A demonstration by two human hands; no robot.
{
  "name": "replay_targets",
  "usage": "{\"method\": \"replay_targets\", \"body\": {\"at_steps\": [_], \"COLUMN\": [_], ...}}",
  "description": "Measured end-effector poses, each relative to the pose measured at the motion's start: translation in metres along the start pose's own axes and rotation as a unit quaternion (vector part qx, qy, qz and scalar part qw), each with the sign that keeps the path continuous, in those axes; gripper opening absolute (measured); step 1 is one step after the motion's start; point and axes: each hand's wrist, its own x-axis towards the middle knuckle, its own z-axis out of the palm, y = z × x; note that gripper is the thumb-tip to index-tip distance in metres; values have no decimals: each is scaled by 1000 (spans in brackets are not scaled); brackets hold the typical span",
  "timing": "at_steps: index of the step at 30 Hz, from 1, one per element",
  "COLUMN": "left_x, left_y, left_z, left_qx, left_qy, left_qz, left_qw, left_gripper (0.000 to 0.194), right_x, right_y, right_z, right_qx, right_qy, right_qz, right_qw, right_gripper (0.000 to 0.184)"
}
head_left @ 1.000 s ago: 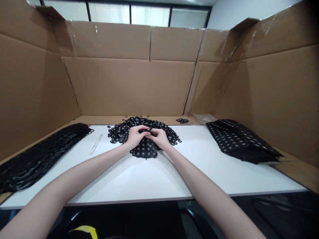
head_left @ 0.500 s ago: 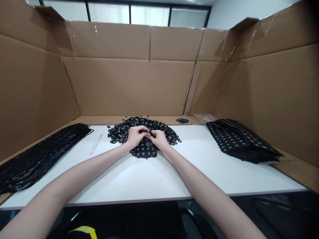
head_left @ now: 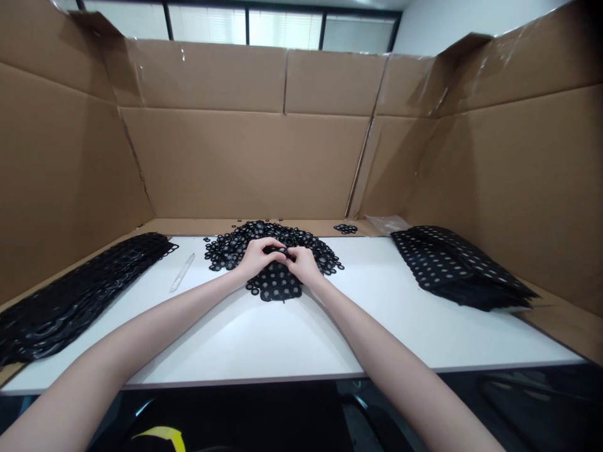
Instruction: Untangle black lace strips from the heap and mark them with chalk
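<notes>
Both hands meet over a black rubbery sheet with rows of round holes (head_left: 281, 287), which hangs down toward me from between them. My left hand (head_left: 257, 258) curls over the sheet's upper part, thumb and forefinger closed on it. Close beside it, my right hand (head_left: 304, 263) pinches the same sheet from the right. The exact grip of the fingertips is partly hidden. Behind and around the hands spreads a heap of small black rings (head_left: 226, 248). A few loose rings (head_left: 254, 290) lie at the sheet's lower left.
Long black strips (head_left: 80, 289) are stacked at the left, with a clear-handled thin tool (head_left: 182, 273) beside them. At the right lies a pile of black perforated sheets (head_left: 452, 267). A small ring cluster (head_left: 345, 229) sits behind. Cardboard walls (head_left: 245, 163) surround the white table (head_left: 226, 351).
The sheet's lower end has shifted slightly right, and loose rings now show at its left. The fingers have moved a little; both hands stay in nearly the same place.
</notes>
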Motion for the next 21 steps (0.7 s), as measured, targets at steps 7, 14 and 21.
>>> {"method": "replay_targets", "body": {"at_steps": [7, 14, 21], "left_x": [0, 1, 1], "left_y": [-2, 1, 3], "left_z": [5, 6, 9], "left_qx": [43, 81, 89], "left_qy": [20, 27, 45], "left_qz": [5, 18, 24], "left_qw": [999, 996, 995], "left_gripper": [6, 4, 7], "right_x": [0, 0, -1], "right_y": [-1, 0, 0], "right_z": [0, 2, 3], "right_qx": [-13, -3, 28], "right_qy": [-7, -16, -14], "right_qz": [-4, 0, -3], "right_qw": [1000, 1000, 1000], "right_gripper": [21, 21, 13]}}
